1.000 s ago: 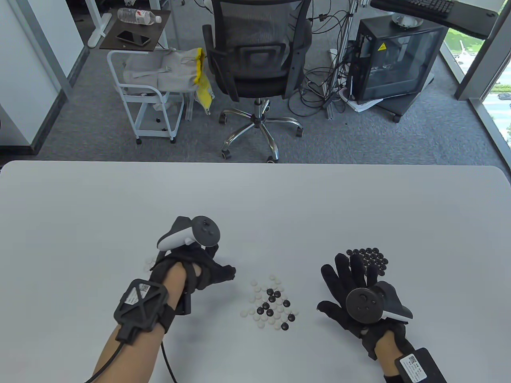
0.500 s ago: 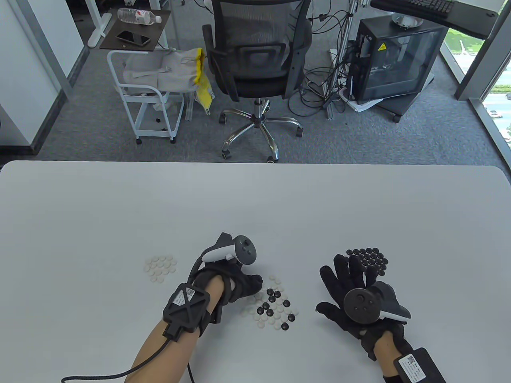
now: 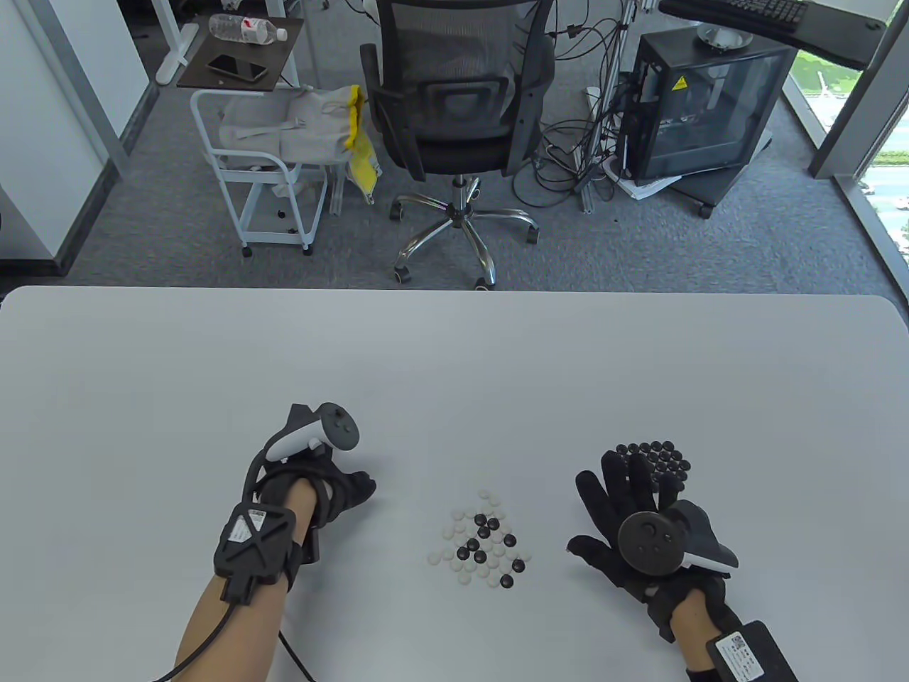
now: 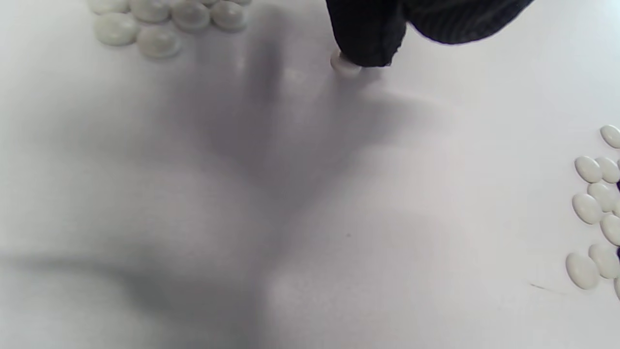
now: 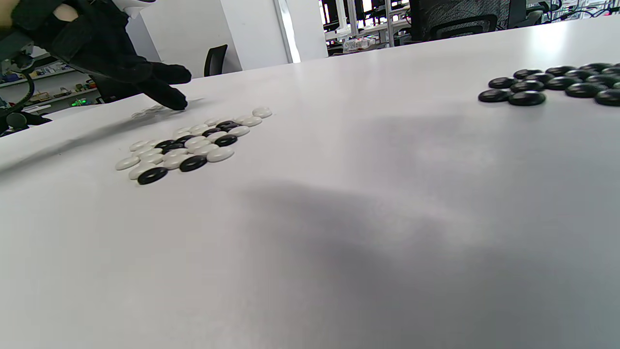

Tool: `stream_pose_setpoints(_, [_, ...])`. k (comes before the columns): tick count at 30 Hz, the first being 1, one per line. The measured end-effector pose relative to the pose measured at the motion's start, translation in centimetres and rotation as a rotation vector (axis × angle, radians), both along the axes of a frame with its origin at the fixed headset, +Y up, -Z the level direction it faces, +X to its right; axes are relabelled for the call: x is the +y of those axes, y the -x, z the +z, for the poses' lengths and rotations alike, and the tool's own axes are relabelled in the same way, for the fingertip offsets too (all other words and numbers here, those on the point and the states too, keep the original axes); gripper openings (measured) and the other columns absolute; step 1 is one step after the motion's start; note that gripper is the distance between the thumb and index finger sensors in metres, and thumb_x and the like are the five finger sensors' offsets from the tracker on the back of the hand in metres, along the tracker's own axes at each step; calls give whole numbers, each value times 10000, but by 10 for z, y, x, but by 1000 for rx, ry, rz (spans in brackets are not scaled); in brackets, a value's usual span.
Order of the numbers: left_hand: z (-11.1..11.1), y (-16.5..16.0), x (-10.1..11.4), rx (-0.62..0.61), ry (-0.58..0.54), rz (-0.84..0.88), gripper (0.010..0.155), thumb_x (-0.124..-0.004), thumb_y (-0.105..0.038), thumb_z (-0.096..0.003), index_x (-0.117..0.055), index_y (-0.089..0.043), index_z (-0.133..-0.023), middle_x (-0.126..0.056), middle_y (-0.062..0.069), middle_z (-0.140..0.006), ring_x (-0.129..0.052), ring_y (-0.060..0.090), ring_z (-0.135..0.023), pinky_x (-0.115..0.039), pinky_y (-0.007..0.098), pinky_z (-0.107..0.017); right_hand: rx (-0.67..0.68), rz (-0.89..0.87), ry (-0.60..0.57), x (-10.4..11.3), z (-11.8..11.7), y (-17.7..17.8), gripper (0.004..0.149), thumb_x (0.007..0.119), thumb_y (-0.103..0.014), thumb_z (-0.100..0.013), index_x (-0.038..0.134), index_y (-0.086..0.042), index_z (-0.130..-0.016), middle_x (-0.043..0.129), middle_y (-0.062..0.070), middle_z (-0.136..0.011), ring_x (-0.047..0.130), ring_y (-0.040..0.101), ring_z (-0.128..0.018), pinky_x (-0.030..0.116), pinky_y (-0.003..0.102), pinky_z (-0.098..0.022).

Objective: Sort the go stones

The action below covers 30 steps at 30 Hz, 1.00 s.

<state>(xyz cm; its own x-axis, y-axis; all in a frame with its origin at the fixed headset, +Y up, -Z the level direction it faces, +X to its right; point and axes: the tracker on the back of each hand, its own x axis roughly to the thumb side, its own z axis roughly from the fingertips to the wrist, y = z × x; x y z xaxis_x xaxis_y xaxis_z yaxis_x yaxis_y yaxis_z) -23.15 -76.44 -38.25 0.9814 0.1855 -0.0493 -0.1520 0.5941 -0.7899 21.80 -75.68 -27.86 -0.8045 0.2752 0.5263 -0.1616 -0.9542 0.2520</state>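
Note:
A mixed cluster of black and white Go stones (image 3: 479,541) lies at the table's near middle, also seen in the right wrist view (image 5: 191,143). Sorted black stones (image 3: 655,458) form a patch at the right (image 5: 557,85). Sorted white stones (image 4: 160,22) lie at the left; in the table view my left hand (image 3: 355,489) covers them. One left fingertip (image 4: 368,39) presses down on a single white stone (image 4: 345,67) on the table, right of the white patch. My right hand (image 3: 628,490) rests flat with fingers spread, its fingertips at the black patch.
The grey table (image 3: 454,369) stretches wide beyond the stones. An office chair (image 3: 458,106), a white cart (image 3: 266,163) and a computer case (image 3: 703,106) stand on the floor behind the table's far edge.
My left hand went right to the mixed cluster, then came back left toward the white patch with a white stone under its fingertip. The right hand stayed in place.

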Motion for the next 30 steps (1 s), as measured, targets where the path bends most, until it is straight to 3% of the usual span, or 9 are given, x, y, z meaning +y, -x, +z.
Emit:
stream_pose_setpoints(8, [10, 41, 3, 84, 3, -39, 659, -522, -550, -485, -594, -370, -1114, 146, 152, -1095, 199, 506, -915, 50, 800, -483, -6, 13, 16, -1, -1, -2, 853, 465, -523, -616, 163, 52, -1169, -49, 470, -1067, -94, 694, -878, 36, 901, -486])
stream_pose_setpoints(15, [12, 51, 6, 110, 0, -56, 671, -522, -551, -484, -580, -359, -1124, 159, 154, -1089, 209, 505, -910, 56, 800, -480, -9, 9, 11, 0, -1, -3, 854, 466, -523, -615, 160, 51, -1169, -52, 471, -1065, -94, 695, -878, 36, 901, -487])
stream_pose_setpoints(20, [11, 25, 27, 31, -61, 4, 686, -522, -559, -490, -575, -334, -1136, 114, 186, -1124, 185, 518, -924, 42, 805, -487, -11, 8, 8, 1, -1, -3, 855, 467, -523, -615, 161, 52, -1169, -49, 470, -1066, -95, 693, -878, 38, 900, -490])
stream_pose_setpoints(24, [11, -12, 40, -88, -94, 33, 678, -538, -560, -501, -745, -282, -1084, -31, 193, -1186, 96, 537, -968, 5, 806, -503, -13, 6, 8, 1, 0, -4, 853, 467, -523, -616, 161, 51, -1168, -51, 471, -1066, -96, 694, -876, 38, 900, -490])
stream_pose_setpoints(30, [13, -73, 41, -250, -111, 101, 675, -536, -559, -503, -732, -288, -1089, -36, 212, -1186, 83, 544, -970, -1, 808, -500, -15, 4, 7, 1, 0, -4, 849, 465, -520, -620, 158, 51, -1168, -51, 471, -1066, -98, 693, -875, 36, 899, -490])
